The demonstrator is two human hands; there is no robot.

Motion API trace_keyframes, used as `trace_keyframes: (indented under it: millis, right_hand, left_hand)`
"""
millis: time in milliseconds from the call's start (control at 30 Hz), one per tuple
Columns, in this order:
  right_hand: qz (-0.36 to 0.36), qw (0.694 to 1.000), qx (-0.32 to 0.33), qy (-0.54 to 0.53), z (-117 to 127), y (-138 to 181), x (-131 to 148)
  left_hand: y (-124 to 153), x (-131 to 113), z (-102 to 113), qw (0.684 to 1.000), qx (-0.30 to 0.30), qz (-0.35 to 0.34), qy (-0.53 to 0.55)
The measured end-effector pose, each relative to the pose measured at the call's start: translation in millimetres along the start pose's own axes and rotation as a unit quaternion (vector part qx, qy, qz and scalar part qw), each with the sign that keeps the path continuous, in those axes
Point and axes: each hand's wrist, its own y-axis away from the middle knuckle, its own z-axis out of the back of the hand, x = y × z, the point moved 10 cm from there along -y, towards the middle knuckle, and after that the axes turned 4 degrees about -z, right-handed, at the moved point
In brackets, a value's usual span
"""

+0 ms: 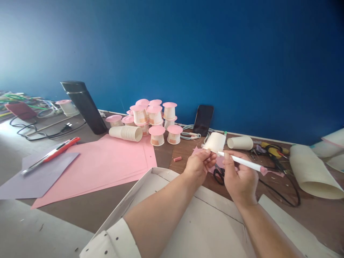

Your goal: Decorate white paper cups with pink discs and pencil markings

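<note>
My left hand (198,166) is closed, its fingertips pinched at the lower rim of a white paper cup (215,141), which is turned bottom up and slightly tilted. In my right hand (242,181) is a white pen-like stick (248,163) with a pink end. Its tip points left, close to the cup's rim and my left fingertips; I cannot tell if it touches. Below my hands lie dark-handled scissors (219,175), partly hidden, and scraps of pink paper.
Paper cups with pink discs (157,134) stand stacked against the blue wall. Nested cups (126,133) lie on pink sheets (99,168), left of a phone (203,120). A red cutter (60,150), a tilted black bottle (84,107), cables and large paper cups (314,172) lie around.
</note>
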Motion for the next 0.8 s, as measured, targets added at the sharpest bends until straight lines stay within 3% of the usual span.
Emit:
trace_keyframes:
  millis: [200, 367, 500, 667, 800]
  right_hand:
    - [-0.009, 1.000, 0.011, 0.004, -2, 0, -3]
    - [-0.002, 1.000, -0.018, -0.019, 4, 0, 2]
    - [-0.049, 0.997, -0.021, -0.055, 0, -7, -8]
    - [-0.093, 0.996, -0.002, -0.015, -22, -37, -30]
    - [-0.018, 0.995, 0.064, 0.071, -61, -67, -39]
  left_hand:
    - [0, 0, 1, 1.000, -0.005, 0.004, -0.006]
    - [-2, -4, 2, 1.000, -0.007, -0.025, 0.002]
    - [-5, -7, 10, 0.998, -0.039, -0.051, 0.007]
    - [-10, -8, 21, 0.993, -0.086, -0.073, 0.018]
    - [-12, -9, 24, 0.992, -0.100, -0.079, 0.017]
